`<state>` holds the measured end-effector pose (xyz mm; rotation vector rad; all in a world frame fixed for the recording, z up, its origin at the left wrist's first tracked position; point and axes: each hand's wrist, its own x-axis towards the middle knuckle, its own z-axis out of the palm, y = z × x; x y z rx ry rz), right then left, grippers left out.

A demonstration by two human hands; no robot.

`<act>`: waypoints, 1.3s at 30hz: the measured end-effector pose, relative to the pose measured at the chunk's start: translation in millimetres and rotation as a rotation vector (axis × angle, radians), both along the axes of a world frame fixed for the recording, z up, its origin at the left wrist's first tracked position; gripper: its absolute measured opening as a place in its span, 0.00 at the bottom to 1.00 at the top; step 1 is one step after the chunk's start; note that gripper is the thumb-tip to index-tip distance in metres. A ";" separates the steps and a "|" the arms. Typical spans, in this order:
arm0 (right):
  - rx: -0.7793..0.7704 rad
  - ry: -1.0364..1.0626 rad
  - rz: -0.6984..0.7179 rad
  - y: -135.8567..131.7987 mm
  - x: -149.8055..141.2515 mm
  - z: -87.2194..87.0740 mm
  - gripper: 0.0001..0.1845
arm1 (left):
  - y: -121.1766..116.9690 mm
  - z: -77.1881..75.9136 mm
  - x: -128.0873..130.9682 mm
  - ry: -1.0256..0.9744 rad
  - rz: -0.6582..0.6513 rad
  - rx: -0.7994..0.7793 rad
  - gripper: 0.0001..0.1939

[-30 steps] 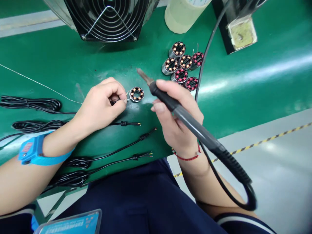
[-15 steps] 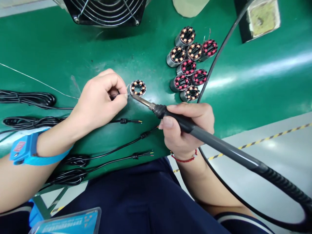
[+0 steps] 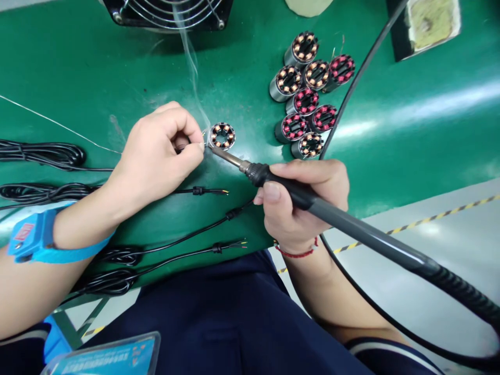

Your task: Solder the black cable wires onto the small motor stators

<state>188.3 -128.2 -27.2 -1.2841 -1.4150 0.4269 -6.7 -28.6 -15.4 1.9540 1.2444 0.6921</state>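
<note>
A soldering iron [image 3: 287, 190] is gripped in my right hand [image 3: 308, 205], its hot tip at the left edge of a motor stator [image 3: 222, 136] with copper windings. My left hand [image 3: 162, 153] is closed in a pinch just left of that stator. Between its thumb and finger are thin ends, seemingly solder wire and a cable lead; the fingertips hide the details. A thin solder wire [image 3: 58, 123] runs in from the left edge behind this hand. Smoke [image 3: 192, 62] rises from the iron's tip toward the fan.
Several stators [image 3: 305, 100] with copper or red windings stand at the right. Coiled black cables [image 3: 42, 154] lie left and in front. A fan [image 3: 167, 13] stands at the back, a soldering sponge [image 3: 432, 23] at the back right. The iron's cord [image 3: 363, 73] crosses the right side.
Smoke now rises from the tip, where none showed before. Both hands stay at the stator with hardly any movement; the view has shifted slightly.
</note>
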 end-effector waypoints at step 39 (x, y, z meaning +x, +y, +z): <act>-0.008 -0.405 0.338 71.2 -12.9 -9.5 0.23 | 4.5 20.7 -8.5 0.247 -0.060 -0.073 0.14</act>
